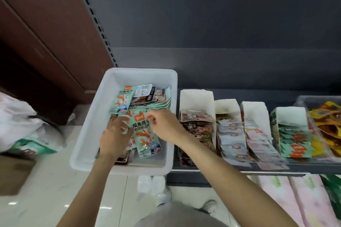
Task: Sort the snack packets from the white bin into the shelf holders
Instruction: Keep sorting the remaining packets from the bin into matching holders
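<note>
The white bin (92, 116) sits left of the shelf and holds several snack packets, mostly mint-green ones (122, 99) plus a few dark ones (155, 94). My right hand (164, 125) pinches the top edge of a mint-green packet (145, 138) lying in the bin's middle. My left hand (115, 138) is beside it with fingers bent over the same pile; what it holds is unclear. On the shelf to the right stand white holders: one with dark packets (196, 125), two with pale packets (230, 134) (258, 134), one with green packets (293, 138).
A clear tub of yellow and brown packets (324, 121) stands at the shelf's far right. Pink packs (295, 201) lie on the lower shelf. White bags (20, 121) and a cardboard box (13, 175) sit on the floor at left. Bottles (151, 184) stand below the bin.
</note>
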`<state>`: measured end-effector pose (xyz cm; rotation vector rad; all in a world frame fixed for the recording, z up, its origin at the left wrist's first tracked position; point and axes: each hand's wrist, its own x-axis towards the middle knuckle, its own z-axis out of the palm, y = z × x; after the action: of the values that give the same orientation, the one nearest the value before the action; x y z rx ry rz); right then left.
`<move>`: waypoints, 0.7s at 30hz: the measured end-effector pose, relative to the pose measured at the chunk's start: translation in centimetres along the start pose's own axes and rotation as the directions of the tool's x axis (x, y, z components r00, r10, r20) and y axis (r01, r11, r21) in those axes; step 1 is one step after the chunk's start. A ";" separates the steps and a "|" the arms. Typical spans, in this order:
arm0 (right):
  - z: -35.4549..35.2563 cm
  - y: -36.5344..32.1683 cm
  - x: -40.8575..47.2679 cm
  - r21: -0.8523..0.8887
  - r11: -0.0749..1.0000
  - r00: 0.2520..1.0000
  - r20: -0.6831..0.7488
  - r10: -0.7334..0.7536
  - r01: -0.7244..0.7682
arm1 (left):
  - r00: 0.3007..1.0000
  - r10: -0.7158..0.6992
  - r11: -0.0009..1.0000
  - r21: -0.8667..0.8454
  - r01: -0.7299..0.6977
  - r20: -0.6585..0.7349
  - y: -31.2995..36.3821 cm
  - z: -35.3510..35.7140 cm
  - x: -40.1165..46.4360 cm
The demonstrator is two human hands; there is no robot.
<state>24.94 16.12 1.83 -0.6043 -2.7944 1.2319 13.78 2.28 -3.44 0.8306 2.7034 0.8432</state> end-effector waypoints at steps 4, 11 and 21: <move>4.7 0.1 4.6 -0.226 0.956 0.973 0.089 0.213 -0.189 | 0.986 -0.088 0.995 0.050 0.082 0.144 -2.6 0.2 0.9; 7.5 1.3 6.6 -0.213 0.905 0.922 0.040 0.385 -0.368 | 0.953 -0.091 0.992 -0.062 0.113 0.290 -3.4 0.6 1.3; 1.3 -0.5 2.4 0.434 0.889 0.937 -0.229 0.265 -0.145 | 0.919 -0.060 0.731 -0.610 0.306 0.389 0.5 -2.0 0.7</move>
<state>22.29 15.79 0.95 -0.9701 -2.1868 1.5677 12.70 2.07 -1.51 0.4627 1.9075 1.3401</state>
